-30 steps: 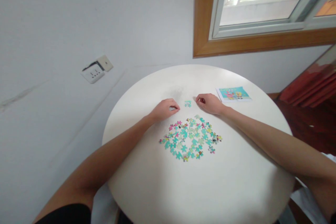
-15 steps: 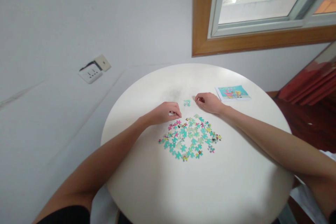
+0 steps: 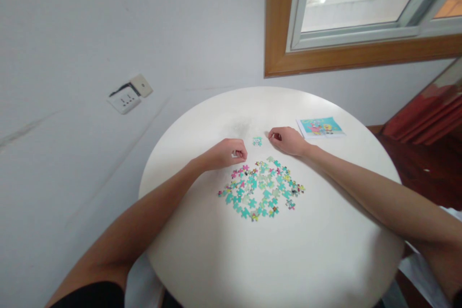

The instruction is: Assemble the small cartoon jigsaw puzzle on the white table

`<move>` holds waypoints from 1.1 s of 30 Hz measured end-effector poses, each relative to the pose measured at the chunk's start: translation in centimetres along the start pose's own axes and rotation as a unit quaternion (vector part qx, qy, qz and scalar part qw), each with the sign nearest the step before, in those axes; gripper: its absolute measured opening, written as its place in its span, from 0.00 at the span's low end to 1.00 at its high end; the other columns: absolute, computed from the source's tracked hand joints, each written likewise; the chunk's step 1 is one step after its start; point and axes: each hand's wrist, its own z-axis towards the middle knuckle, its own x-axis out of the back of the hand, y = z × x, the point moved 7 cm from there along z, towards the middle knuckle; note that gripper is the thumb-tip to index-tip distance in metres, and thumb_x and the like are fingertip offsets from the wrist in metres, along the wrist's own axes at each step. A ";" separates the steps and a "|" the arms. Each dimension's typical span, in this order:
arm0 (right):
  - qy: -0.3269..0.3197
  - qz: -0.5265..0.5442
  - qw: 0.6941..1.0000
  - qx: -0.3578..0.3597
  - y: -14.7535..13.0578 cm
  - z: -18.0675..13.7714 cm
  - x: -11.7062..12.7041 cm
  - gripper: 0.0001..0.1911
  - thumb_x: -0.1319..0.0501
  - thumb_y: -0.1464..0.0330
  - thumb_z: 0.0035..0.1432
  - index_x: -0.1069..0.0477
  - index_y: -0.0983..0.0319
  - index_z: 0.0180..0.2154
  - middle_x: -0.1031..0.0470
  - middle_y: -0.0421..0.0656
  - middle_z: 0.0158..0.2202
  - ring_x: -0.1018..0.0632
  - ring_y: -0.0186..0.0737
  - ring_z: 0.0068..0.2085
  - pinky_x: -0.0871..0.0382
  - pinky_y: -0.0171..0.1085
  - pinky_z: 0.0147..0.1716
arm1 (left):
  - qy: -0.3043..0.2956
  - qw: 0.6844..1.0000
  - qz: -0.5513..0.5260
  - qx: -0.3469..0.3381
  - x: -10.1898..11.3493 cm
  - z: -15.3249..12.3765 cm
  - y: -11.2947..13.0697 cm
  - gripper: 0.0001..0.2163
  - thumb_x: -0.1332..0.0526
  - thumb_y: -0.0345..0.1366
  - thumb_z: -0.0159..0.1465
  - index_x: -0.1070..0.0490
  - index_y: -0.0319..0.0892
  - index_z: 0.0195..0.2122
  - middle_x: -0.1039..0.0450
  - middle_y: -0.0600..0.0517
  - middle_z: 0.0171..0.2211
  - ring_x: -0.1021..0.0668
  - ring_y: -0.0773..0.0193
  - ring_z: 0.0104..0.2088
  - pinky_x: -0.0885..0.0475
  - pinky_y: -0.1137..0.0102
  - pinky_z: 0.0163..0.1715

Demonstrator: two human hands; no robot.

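Observation:
A heap of loose teal, pink and green jigsaw pieces (image 3: pixel 261 186) lies in the middle of the round white table (image 3: pixel 274 255). Just beyond the heap a small joined bit of puzzle (image 3: pixel 257 141) lies alone. My left hand (image 3: pixel 226 153) rests on the table at the heap's far left edge, fingers curled in a pinch on something small and pale that I cannot name. My right hand (image 3: pixel 286 141) rests to the right of the small joined bit, fingers curled under with nothing visible in them.
A printed picture card (image 3: pixel 319 127) lies on the table at the far right, beyond my right hand. The table stands against a white wall with a socket plate (image 3: pixel 127 95) at the left. A wood-framed window (image 3: pixel 357 53) is above, and red fabric (image 3: pixel 426 115) hangs at the right.
My left hand moved from beside the small joined bit toward the heap's edge, then drew back a little with its fingers pinched. My right hand stayed put.

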 end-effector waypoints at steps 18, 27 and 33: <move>-0.003 -0.001 1.000 -0.005 0.1 0.1 0.0 0.09 0.43 0.67 0.59 0.24 0.58 0.37 0.23 0.40 0.29 0.29 0.36 0.29 0.44 0.35 0.30 | -0.015 1.000 -0.006 0.003 0.0 -0.1 -0.6 0.06 0.37 0.34 0.64 0.20 0.43 0.35 0.24 0.50 0.33 0.23 0.67 0.33 0.32 0.73 0.35; 0.000 -0.002 1.000 0.001 0.0 0.0 0.0 0.09 0.43 0.67 0.59 0.24 0.58 0.38 0.23 0.40 0.30 0.29 0.36 0.30 0.44 0.35 0.30 | -0.014 1.000 -0.008 0.008 0.7 -0.2 -0.3 0.06 0.37 0.35 0.64 0.19 0.43 0.35 0.23 0.50 0.33 0.23 0.66 0.34 0.31 0.72 0.37; -0.007 -0.003 1.000 -0.005 0.0 0.0 0.0 0.09 0.42 0.67 0.59 0.24 0.58 0.38 0.22 0.41 0.30 0.28 0.36 0.30 0.44 0.35 0.30 | -0.033 0.999 0.001 0.034 2.5 -1.1 -1.5 0.07 0.35 0.39 0.63 0.19 0.43 0.33 0.23 0.50 0.33 0.24 0.67 0.32 0.31 0.74 0.36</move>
